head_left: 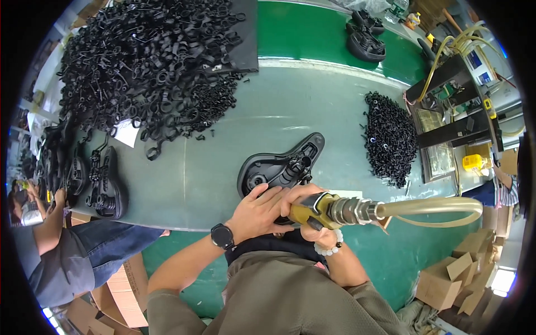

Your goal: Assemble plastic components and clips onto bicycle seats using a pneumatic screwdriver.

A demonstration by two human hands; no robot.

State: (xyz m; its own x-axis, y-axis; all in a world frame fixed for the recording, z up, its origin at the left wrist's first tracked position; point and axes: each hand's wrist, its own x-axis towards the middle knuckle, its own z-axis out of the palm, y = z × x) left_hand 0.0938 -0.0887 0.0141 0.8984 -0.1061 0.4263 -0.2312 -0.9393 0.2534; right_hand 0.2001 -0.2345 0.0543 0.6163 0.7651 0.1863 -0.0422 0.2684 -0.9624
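A black bicycle saddle (279, 162) lies upside down near the table's front edge, its narrow nose pointing to the far right. My left hand (258, 209) is closed over the saddle's near side, with its fingertips beside my right hand. A yellow air-powered screwdriver (310, 211) with a metal hose coupling is gripped in my right hand (301, 196). The tool's front end is hidden behind my fingers, so whether it touches the saddle cannot be told. A clear hose (435, 205) loops from its back end off to the right.
A big heap of black clamps (162, 61) covers the far left. Small black screws (391, 139) are piled at the right, beside a dark metal rack (455, 100). More saddles (107, 184) stand at the left near a co-worker, others (365, 42) on a green surface beyond. Cardboard boxes (446, 279) sit lower right.
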